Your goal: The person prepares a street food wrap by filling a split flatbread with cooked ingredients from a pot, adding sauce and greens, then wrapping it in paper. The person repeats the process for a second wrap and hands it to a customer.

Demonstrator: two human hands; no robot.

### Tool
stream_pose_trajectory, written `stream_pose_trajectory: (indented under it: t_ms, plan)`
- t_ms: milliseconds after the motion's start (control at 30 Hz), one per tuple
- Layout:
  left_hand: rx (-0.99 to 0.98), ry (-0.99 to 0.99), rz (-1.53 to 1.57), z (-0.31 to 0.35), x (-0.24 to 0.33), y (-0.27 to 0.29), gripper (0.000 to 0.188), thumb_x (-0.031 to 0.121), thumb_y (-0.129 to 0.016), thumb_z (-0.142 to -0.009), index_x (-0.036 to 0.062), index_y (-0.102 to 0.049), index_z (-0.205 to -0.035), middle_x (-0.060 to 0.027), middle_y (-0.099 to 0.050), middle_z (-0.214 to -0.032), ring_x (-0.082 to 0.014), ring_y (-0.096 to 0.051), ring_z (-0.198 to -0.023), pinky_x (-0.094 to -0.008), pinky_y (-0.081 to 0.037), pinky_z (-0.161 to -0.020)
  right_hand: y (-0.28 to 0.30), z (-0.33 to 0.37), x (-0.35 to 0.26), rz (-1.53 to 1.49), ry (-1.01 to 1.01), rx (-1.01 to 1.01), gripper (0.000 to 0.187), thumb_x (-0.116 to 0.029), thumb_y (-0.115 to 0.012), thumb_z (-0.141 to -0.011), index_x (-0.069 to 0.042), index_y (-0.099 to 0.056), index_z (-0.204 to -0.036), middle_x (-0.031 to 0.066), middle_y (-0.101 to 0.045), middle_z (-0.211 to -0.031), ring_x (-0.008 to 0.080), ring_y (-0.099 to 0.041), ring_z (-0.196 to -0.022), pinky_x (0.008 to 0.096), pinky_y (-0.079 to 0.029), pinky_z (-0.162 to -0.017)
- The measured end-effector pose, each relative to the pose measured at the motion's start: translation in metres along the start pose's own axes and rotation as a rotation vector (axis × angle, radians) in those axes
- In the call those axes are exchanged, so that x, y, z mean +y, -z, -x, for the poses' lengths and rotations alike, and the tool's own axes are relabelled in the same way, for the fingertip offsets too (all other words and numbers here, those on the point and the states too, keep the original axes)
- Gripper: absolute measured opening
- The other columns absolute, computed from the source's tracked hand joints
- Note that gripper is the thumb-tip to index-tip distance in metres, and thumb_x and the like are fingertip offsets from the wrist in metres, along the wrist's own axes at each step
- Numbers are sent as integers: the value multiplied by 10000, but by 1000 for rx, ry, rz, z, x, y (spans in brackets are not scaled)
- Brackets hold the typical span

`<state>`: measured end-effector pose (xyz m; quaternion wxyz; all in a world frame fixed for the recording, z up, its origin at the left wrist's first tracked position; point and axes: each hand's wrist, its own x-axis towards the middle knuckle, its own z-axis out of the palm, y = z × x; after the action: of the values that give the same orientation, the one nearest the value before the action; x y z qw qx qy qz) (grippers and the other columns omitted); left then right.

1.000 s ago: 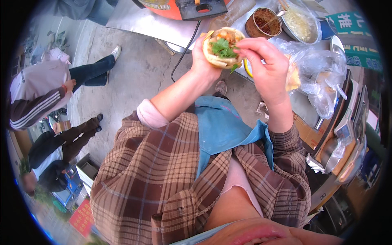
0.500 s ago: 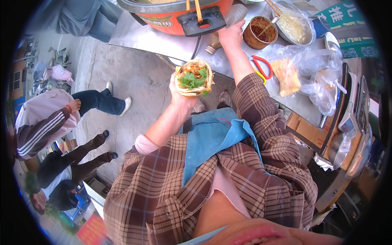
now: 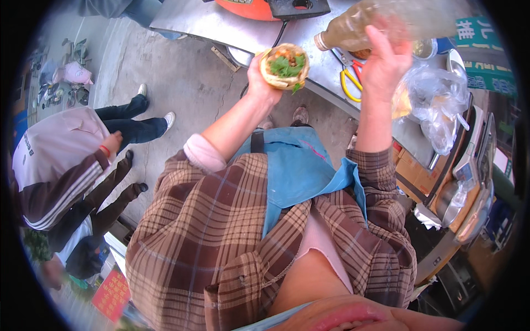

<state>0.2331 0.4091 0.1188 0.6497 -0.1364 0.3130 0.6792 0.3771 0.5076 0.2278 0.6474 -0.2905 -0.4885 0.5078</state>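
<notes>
In my left hand (image 3: 264, 83) is a filled flatbread sandwich (image 3: 286, 67), its open top showing green herb leaves over an orange-brown filling. The fingers are wrapped round its left side. My right hand (image 3: 386, 69), partly blurred, is closed on a clear plastic bottle (image 3: 350, 28) with brownish liquid in it. This bottle is tipped over above the metal table, its capped end pointing left towards the sandwich, with a space between them. Below the bottle lie scissors (image 3: 350, 85) with yellow and red handles.
An orange cooker (image 3: 243, 7) stands at the far edge of the metal table (image 3: 221, 22). Clear plastic bags (image 3: 436, 102) lie on its right part. A cardboard box (image 3: 414, 171) sits below. Two other people, one in a pale jacket (image 3: 61, 138), are at the left.
My right hand has lifted the bottle off the table and brought it up and to the right. My left hand has moved the sandwich up and slightly right.
</notes>
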Motion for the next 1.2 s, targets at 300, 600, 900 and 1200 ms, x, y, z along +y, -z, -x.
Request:
stream_pose_trajectory:
  t_ms: [300,600,900,1200]
  plan:
    - [-70,34,-114,-12,-18,-19,533,433,-284,-878,64,-500,-1195,-130,-541,-1185,-309,-517,-1083,-485,-424,-898,-19,19,-31,5,55,-154,467,98,-608,-700,28,-487,-1146,124,-576,-1094,221,-560,-1018,328,-418,-919]
    - [-93,60,-92,-9,-13,-15,473,416,-317,-875,79,-536,-1124,-102,-574,-1145,-265,-531,-1081,-453,-413,-934,-31,36,-32,37,43,-161,466,84,-609,-703,39,-484,-1149,144,-570,-1108,235,-557,-1033,332,-419,-915]
    - [-142,137,-37,-20,-5,-12,501,423,-303,-880,61,-511,-1158,-131,-540,-1192,-301,-521,-1094,-485,-419,-928,-9,23,-35,32,27,-30,486,51,-632,-726,30,-443,-1173,141,-569,-1065,224,-561,-1001,320,-442,-886]
    - [-77,104,-34,28,31,18,498,427,-310,-869,86,-539,-1149,-130,-561,-1144,-324,-546,-1018,-489,-453,-840,6,31,75,217,-377,85,780,-34,-694,-726,36,-226,-1345,166,-529,-1131,223,-540,-1029,344,-436,-896]
